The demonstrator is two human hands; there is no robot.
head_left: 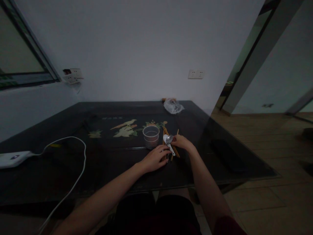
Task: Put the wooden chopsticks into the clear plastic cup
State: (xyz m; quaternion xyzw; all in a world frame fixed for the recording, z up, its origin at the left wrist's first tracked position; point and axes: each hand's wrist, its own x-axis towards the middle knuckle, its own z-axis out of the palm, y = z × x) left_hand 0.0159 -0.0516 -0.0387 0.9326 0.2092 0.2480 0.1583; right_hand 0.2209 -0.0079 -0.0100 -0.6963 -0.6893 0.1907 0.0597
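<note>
My right hand (182,142) is closed, its fingertips pinching a metal spoon (169,139) near the middle of the table. Just under that spoon lies a white spoon (172,150), over several wooden chopsticks (177,154) spread on the dark tabletop. My left hand (155,159) rests on the near left side of the bundle. Its fingers touch the utensils, with a gap between thumb and fingers; part of the chopsticks is hidden beneath it. A clear plastic cup (151,136) stands upright just beyond my left hand.
The dark table (117,164) carries a bird-and-flower picture. At its back edge sits a crumpled clear plastic bag (173,106). A white power strip (15,159) with a looping white cable (84,156) lies at left. A dark flat object (227,155) lies at right.
</note>
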